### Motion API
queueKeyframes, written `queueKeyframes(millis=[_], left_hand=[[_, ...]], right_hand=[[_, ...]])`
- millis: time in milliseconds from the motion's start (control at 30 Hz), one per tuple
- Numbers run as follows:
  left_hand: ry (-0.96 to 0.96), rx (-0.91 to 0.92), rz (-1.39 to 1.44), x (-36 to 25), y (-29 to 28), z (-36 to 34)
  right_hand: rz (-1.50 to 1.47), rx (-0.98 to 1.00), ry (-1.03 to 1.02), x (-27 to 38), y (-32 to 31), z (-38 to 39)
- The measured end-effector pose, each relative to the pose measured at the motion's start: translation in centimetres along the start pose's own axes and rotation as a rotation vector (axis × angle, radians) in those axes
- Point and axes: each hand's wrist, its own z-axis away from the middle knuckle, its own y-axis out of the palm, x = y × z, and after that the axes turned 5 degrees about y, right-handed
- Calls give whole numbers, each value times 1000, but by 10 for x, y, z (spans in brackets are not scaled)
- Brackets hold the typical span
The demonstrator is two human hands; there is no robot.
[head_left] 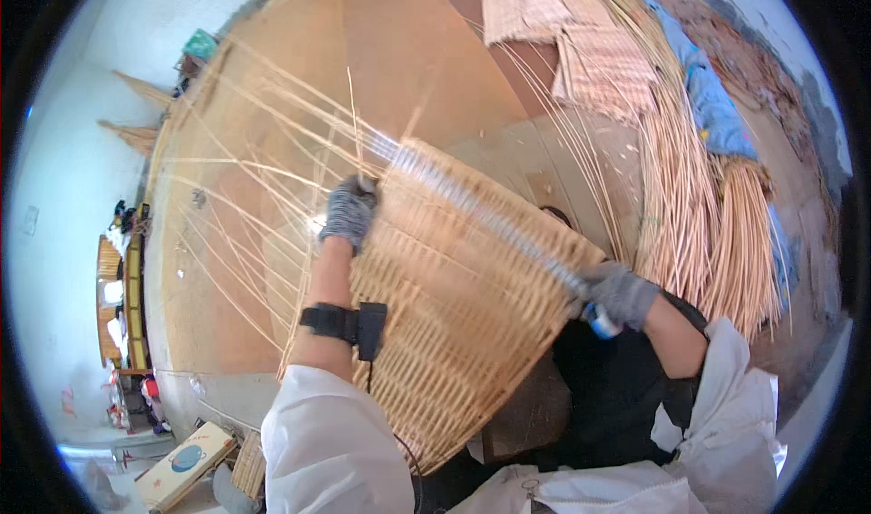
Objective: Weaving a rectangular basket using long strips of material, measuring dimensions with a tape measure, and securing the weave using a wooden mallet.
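A woven wicker panel [454, 278] lies tilted in front of me, with loose rods [263, 165] fanning out from its left side. My left hand [349, 213], in a grey knitted glove, is closed at that side, where the rods leave the weave. One thin rod [353, 106] sticks up beside its fingers. Along the panel's far right side runs a pale, blurred tape-measure blade [485, 215]. My right hand [621, 296], also gloved, is closed at the panel's right corner around a blue-and-white tape measure [601, 322]. Its fingers are partly blurred.
Flat woven pieces [581, 47] lie at the far right. Beside them are long bundles of peeled rods [689, 215] and blue cloth [717, 110]. A printed box [186, 464] sits at the lower left. Brown boards [390, 51] cover the floor beyond the panel.
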Motion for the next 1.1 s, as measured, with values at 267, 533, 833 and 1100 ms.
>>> queueKeyframes(millis=[267, 533, 833, 1100], left_hand=[[205, 119, 192, -115, -9, 56], [162, 133, -29, -212, -43, 73], [143, -110, -47, -240, -10, 119], [-132, -40, 286, -231, -3, 115]], right_hand=[[-496, -334, -306, -24, -50, 1], [-727, -83, -470, 73, -27, 23], [-608, -131, -326, 144, -20, 6], [-591, -221, 44, 124, -26, -10]])
